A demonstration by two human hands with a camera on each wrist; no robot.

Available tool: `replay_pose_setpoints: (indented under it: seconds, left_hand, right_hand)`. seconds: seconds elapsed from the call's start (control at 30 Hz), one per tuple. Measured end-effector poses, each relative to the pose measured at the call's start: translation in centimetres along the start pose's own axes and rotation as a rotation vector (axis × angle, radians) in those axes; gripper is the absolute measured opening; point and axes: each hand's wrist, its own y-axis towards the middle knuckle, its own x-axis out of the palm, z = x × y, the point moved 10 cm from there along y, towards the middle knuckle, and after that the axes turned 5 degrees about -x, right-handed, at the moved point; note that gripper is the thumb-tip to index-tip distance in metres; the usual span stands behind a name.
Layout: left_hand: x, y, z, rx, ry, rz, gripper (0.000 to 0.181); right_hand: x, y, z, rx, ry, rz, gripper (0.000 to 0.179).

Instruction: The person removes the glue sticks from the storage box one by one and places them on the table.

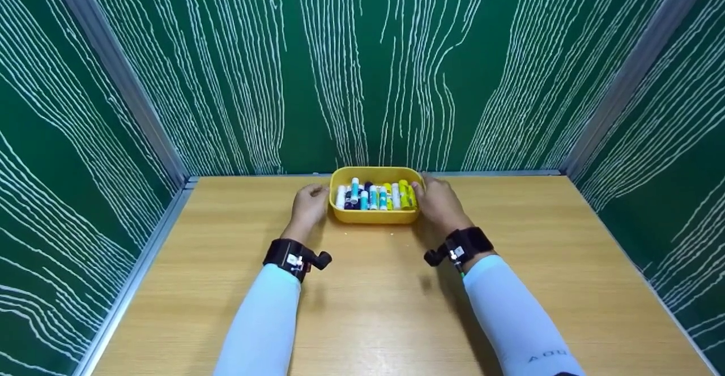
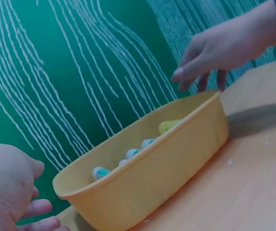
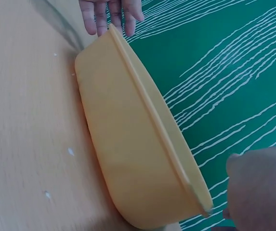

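Observation:
A yellow plastic tub (image 1: pixel 374 217) stands on the table near the back wall. Inside lie several small capped tubes that look like glue sticks (image 1: pixel 373 197), white with teal, yellow and dark purple ones among them. At the tub's left end is my left hand (image 1: pixel 309 206), its fingers loosely extended in the right wrist view. My right hand (image 1: pixel 442 200) is at the opposite end, thumb by the rim. From the left wrist, the right hand's relaxed fingers (image 2: pixel 190 72) appear just above that end of the tub. Neither hand grips anything.
The wooden table (image 1: pixel 374 308) carries a few tiny white specks (image 3: pixel 71 151) in front of the tub. Green panels (image 1: pixel 374 70) with wavy white lines close off the back and both sides, joined by grey metal posts (image 1: pixel 122 70).

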Motion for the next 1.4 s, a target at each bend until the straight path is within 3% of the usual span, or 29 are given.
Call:
replay_pose_setpoints:
  seconds: [0.17, 0.3, 0.5, 0.7, 0.9, 1.17, 1.4]
  left_hand:
    - [1.0, -0.2, -0.2, -0.013, -0.003, -0.014, 0.044]
    - [1.3, -0.3, -0.2, -0.016, -0.003, -0.007, 0.042]
    - [0.7, -0.6, 0.2, -0.004, 0.055, 0.038, 0.036]
    - [0.3, -1.0, 0.0, -0.016, 0.053, 0.027, 0.037]
    - [-0.4, -1.7, -0.5, 0.022, 0.098, 0.045, 0.034]
    - [-1.0, -3.1, -0.4, 0.089, 0.116, 0.053, 0.03]
    - [-1.2, -3.9, -1.1, 0.026, 0.057, 0.051, 0.026]
  right_hand:
    - [0.5, 0.7, 0.3, -0.006, 0.084, 0.02, 0.059]
    - [0.8, 0.9, 1.0, 0.051, 0.182, 0.02, 0.056]
    - [1.2, 0.7, 1.7, 0.142, 0.283, -0.025, 0.055]
    - [1.2, 0.2, 1.8, 0.177, 0.296, -0.026, 0.06]
    - [2.0, -0.8, 2.3, 0.239, 0.409, -0.035, 0.062]
    - [1.2, -1.3, 1.9, 0.084, 0.239, 0.036, 0.055]
    - [1.0, -2.4, 2.4, 0.107, 0.3, 0.034, 0.056]
